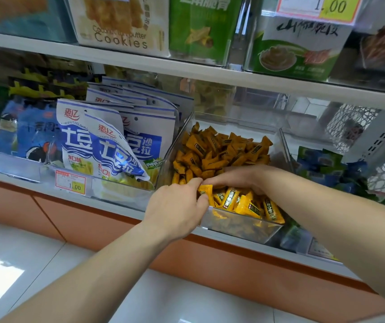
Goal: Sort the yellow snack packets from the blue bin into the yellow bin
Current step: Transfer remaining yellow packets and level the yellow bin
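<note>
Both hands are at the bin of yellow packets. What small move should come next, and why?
Probably the left hand should let go of the yellow packet it pinches, so it drops among the others. The packet is already over the clear bin of yellow packets. Whether the right hand holds anything cannot be told.

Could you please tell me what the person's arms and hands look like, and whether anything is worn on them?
Both forearms are bare, with no sleeves in view. The left hand and right hand wear no gloves, and no watch, ring or bracelet shows on the sides that are visible.
</note>
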`<control>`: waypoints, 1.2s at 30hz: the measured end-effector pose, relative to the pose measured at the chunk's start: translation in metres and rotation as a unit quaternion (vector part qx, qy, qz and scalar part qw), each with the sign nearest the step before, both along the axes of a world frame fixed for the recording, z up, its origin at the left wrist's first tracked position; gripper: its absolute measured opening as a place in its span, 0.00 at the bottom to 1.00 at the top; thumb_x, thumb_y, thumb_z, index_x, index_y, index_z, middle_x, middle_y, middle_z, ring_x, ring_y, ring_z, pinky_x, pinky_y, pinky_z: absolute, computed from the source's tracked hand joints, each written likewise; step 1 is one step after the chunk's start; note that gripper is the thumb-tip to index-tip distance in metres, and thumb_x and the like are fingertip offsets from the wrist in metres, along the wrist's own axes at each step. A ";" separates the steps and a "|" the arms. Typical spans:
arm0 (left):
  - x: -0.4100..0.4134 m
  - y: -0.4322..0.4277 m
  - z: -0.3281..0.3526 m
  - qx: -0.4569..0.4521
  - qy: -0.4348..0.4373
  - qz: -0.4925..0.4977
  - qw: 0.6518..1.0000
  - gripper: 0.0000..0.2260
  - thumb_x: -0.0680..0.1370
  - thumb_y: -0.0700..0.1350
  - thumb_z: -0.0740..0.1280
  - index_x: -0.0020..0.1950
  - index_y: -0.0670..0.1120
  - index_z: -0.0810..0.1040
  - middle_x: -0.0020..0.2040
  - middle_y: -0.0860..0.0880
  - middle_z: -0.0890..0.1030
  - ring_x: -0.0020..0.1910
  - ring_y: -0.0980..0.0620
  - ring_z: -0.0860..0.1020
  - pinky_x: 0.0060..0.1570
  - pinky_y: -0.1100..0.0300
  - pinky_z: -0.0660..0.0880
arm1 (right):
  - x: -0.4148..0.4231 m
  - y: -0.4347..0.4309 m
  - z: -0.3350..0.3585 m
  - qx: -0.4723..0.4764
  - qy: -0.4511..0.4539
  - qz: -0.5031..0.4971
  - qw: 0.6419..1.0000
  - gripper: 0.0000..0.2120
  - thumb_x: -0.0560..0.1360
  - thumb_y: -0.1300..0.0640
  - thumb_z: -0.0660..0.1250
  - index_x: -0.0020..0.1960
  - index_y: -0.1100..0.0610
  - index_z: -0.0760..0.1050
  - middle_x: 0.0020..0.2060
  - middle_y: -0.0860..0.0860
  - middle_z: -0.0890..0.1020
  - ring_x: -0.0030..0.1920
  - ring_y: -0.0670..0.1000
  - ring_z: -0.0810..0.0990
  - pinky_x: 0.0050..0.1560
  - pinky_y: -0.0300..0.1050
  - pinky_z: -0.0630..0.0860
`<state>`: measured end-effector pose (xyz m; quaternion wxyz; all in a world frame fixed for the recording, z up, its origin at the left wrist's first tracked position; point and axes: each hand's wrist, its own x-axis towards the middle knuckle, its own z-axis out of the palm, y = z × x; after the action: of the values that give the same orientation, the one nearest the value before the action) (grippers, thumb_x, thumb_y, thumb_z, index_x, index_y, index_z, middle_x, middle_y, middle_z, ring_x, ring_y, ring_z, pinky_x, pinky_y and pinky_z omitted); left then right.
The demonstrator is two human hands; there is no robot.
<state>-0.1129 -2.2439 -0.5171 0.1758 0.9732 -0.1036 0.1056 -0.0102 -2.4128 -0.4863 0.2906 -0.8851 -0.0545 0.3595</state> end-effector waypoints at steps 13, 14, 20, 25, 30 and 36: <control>0.012 -0.015 0.003 -0.030 0.047 0.039 0.998 0.25 0.80 0.66 0.55 0.74 0.56 0.64 0.56 0.51 0.83 0.56 0.47 0.80 0.54 0.50 0.67 | -0.002 -0.007 0.009 0.091 0.022 -0.020 0.995 0.17 0.67 0.43 0.77 0.54 0.45 0.82 0.47 0.47 0.87 0.47 0.49 0.86 0.52 0.48 0.82; 0.012 -0.016 0.004 -0.032 0.045 0.041 0.998 0.26 0.80 0.66 0.55 0.74 0.56 0.62 0.56 0.50 0.83 0.56 0.46 0.80 0.53 0.50 0.68 | -0.001 -0.008 0.010 0.109 0.024 -0.019 0.994 0.20 0.66 0.45 0.78 0.56 0.47 0.82 0.49 0.50 0.86 0.49 0.52 0.86 0.56 0.52 0.81; 0.024 -0.027 0.014 -0.088 0.048 0.064 0.993 0.23 0.81 0.54 0.61 0.75 0.57 0.59 0.59 0.46 0.81 0.56 0.40 0.79 0.49 0.49 0.75 | 0.006 -0.017 0.019 0.182 -0.003 -0.052 0.982 0.28 0.61 0.50 0.82 0.60 0.50 0.80 0.51 0.52 0.86 0.52 0.55 0.85 0.60 0.57 0.78; 0.046 -0.035 0.025 -0.249 0.060 0.048 0.965 0.27 0.79 0.50 0.68 0.76 0.55 0.62 0.66 0.46 0.78 0.65 0.43 0.76 0.64 0.47 0.74 | 0.016 -0.029 0.025 0.262 -0.005 -0.079 0.962 0.22 0.68 0.62 0.78 0.60 0.58 0.80 0.53 0.58 0.85 0.54 0.60 0.84 0.62 0.61 0.77; 0.059 -0.031 0.031 -0.390 0.062 0.041 0.918 0.23 0.78 0.41 0.70 0.72 0.51 0.71 0.64 0.51 0.80 0.64 0.50 0.77 0.67 0.48 0.73 | 0.027 -0.050 0.037 0.293 0.016 -0.045 0.955 0.19 0.64 0.54 0.79 0.54 0.54 0.84 0.54 0.58 0.84 0.53 0.60 0.84 0.55 0.57 0.80; 0.059 -0.021 0.040 -0.366 0.017 0.065 0.928 0.20 0.80 0.38 0.67 0.71 0.51 0.73 0.63 0.52 0.80 0.64 0.50 0.77 0.67 0.50 0.73 | 0.033 -0.065 0.051 0.285 0.004 -0.047 0.957 0.29 0.57 0.47 0.82 0.57 0.51 0.83 0.55 0.52 0.85 0.53 0.58 0.85 0.46 0.51 0.83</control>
<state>-0.0538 -2.2646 -0.4770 0.5141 0.8477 0.0084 0.1308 0.0224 -2.4774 -0.4355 0.5478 -0.7656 -0.1118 0.3181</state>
